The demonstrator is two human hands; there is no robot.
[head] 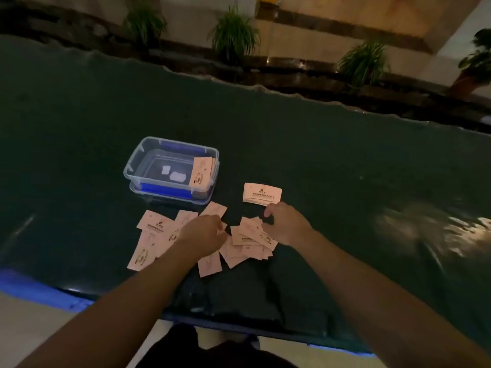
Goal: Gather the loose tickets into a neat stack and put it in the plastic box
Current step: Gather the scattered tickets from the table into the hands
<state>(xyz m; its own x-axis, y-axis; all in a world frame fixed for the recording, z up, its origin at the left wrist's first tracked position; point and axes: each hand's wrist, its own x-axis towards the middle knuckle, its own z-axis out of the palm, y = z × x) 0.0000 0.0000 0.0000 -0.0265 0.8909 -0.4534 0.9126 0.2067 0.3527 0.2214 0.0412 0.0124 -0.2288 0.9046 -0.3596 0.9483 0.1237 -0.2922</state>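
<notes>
Dim light; print on the pale pink paper tickets (148,243) unreadable. They lie scattered and overlapping on the dark, wrinkled cloth surface (345,168), partly hidden under both hands. Left hand (204,233) curled over them; grip cannot be told. Right hand (285,223) likewise, fingers hidden. Small squared stack (262,193) just beyond it. Clear rectangular plastic box (138,160), blue clips, holds some tickets leaning at its right wall.

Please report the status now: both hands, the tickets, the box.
Left hand and right hand down on loose tickets. Small stack set aside. Plastic box open, some tickets inside. Nothing blocking.
</notes>
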